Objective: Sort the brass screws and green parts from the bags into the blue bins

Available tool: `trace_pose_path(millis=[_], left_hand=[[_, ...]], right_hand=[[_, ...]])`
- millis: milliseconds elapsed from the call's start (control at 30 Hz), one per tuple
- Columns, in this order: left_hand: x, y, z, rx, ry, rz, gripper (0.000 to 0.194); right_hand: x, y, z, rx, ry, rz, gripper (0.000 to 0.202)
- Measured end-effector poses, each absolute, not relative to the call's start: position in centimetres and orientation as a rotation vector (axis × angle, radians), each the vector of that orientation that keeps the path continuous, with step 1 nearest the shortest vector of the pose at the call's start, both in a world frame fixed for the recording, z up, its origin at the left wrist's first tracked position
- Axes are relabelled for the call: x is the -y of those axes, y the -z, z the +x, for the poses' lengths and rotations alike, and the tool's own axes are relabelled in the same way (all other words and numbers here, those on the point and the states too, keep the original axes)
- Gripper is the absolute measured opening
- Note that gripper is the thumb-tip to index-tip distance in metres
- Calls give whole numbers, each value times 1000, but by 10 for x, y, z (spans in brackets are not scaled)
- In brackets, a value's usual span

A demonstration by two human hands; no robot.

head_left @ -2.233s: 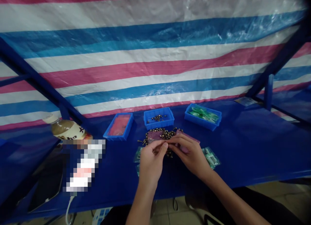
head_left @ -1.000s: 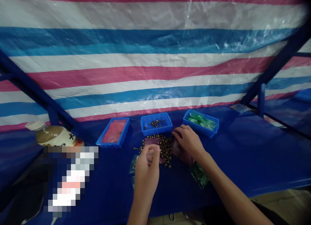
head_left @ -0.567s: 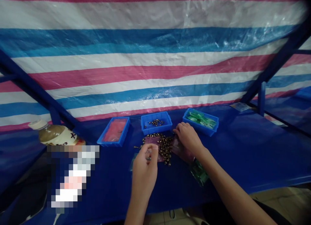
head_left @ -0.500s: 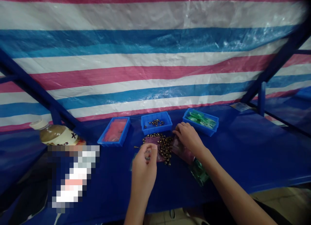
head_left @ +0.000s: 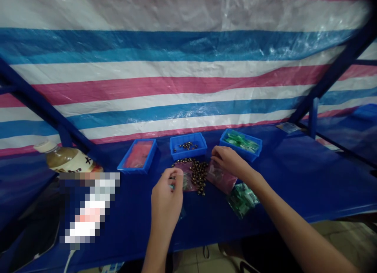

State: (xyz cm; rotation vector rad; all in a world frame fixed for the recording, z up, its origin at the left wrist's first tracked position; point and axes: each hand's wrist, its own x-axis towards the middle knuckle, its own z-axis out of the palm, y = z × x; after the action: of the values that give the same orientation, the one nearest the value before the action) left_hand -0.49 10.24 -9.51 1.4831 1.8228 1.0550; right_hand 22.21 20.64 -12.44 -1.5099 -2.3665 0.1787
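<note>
Left hand (head_left: 167,196), left of the metal-parts heap (head_left: 199,175): fingers curled nearly together; contents cannot be told. Pink bag (head_left: 223,182) just right of heap. Right hand (head_left: 229,159), right of heap at bag's far end: fingers bent; grip cannot be told. Green packets (head_left: 243,200) right of heap, nearer.

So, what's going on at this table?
A person is at work at a blue table. The left grip is curled beside a pile of brass-coloured pieces; I can't tell what it holds, if anything. The right grip is at the far edge of a pink bag, its exact hold unclear. Green packets lie nearer the person. Beyond the pile stand three blue trays holding, from left to right, pink material, a few loose pieces and green items.
</note>
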Motion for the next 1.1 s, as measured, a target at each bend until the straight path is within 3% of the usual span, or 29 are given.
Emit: trace_pose_path(millis=[200, 400, 500, 733, 1100], left_hand=[[-99, 88, 4, -1797, -1090, 1487, 29], [-100, 89, -2, -1829, -1122, 1508, 30], [-101, 92, -4, -1861, -1127, 1517, 32], [-104, 95, -2, -1863, -1132, 1520, 31], [-101, 96, -5, -1783, -1091, 1567, 30]], right_hand=[[-202, 103, 208, 2057, -295, -1296, 8], [-224, 103, 193, 1959, -162, -1259, 34], [-220, 103, 190, 2025, -7, -1263, 29], [-199, 97, 172, 2744, 139, -1304, 16], [-199, 106, 133, 2527, 29, -1809, 23]])
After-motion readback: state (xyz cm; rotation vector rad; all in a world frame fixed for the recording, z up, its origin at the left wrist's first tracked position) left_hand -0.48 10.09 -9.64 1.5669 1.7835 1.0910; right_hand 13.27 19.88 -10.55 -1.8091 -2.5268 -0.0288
